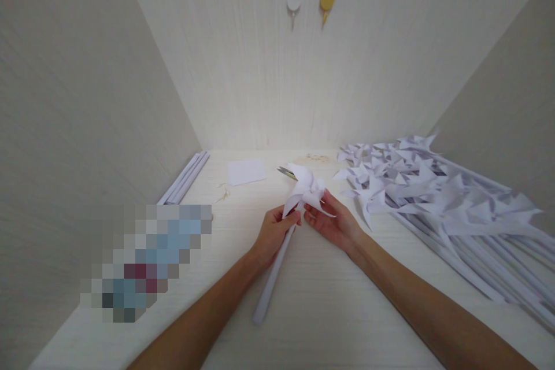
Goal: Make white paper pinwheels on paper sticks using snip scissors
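Note:
A white paper pinwheel [306, 186] on a rolled paper stick [272, 289] is held over the table, with its blades tilted up and away from me. My left hand [275, 231] is closed around the stick just below the blades, thumb lying on top. Beside the blades on the right is my right hand [333, 224], its palm turned up and its fingers loosely curled and apart. Its fingertips are close to the blade edges; whether they touch is hard to see. Behind the pinwheel, scissors [287, 173] are partly hidden by the blades.
Several finished paper pinwheels [403, 185] lie in a pile at the right. At the left are rolled paper sticks [184, 178] and a pixelated, blurred area. A paper sheet [247, 172] and small scraps [224, 193] lie toward the back wall. Two hooks [293, 0] are on that wall.

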Tool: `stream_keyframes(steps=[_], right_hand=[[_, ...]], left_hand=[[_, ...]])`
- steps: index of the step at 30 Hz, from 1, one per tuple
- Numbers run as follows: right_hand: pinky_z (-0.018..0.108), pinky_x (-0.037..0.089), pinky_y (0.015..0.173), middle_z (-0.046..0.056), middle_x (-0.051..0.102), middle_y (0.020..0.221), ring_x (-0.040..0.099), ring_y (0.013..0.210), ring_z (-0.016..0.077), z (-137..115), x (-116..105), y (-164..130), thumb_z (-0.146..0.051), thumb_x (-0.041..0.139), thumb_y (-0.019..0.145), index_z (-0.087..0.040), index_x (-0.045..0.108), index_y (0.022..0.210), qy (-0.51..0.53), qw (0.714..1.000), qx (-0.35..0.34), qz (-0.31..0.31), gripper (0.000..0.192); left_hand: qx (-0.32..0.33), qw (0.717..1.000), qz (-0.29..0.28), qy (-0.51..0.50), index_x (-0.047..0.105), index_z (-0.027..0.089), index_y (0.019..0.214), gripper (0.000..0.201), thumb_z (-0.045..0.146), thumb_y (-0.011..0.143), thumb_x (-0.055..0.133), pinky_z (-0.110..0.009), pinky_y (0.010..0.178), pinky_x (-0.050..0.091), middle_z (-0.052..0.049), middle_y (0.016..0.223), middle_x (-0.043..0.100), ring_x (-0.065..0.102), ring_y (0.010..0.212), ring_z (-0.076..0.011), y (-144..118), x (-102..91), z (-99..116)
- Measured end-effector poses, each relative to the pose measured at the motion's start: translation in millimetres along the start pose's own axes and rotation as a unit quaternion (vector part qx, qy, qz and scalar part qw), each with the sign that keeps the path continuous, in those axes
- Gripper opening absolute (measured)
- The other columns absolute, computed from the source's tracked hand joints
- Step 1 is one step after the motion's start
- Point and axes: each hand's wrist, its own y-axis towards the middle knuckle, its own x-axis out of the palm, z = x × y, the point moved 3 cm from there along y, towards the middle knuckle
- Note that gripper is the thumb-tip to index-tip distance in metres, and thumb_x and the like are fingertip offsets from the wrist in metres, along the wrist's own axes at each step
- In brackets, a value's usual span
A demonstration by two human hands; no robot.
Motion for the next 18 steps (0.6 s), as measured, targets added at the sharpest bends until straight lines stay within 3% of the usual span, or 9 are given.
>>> stream_keyframes(steps=[5, 18], right_hand=[[0.022, 0.046, 0.053, -0.005, 0.058, 0.057, 0.054, 0.057, 0.009, -1.5, -5.4, 2.3, -0.021, 0.073, 0.055, -0.018, 0.055, 0.06, -0.006, 0.998, -0.032, 0.057, 0.019], [0.021, 0.045, 0.052, -0.009, 0.033, 0.037, 0.041, 0.045, 0.0057, 0.6, -6.0, 3.4, -0.027, 0.078, 0.045, -0.018, 0.042, 0.044, -0.067, 0.996, -0.041, 0.039, 0.036]], left_hand=[[0.023, 0.999, -0.029, 0.04, 0.049, 0.016, 0.05, 0.027, 0.04, 0.058, 0.057, -0.021, 0.042, 0.017, 0.006, 0.039, 0.036, 0.027, 0.04, -0.0061, 3.6, 0.6, -1.0], [0.033, 0.998, -0.028, 0.052, 0.048, 0.016, 0.049, 0.027, 0.04, 0.061, 0.054, -0.022, 0.042, 0.018, 0.006, 0.039, 0.035, 0.027, 0.04, -0.0062, 2.1, 0.9, 0.0]])
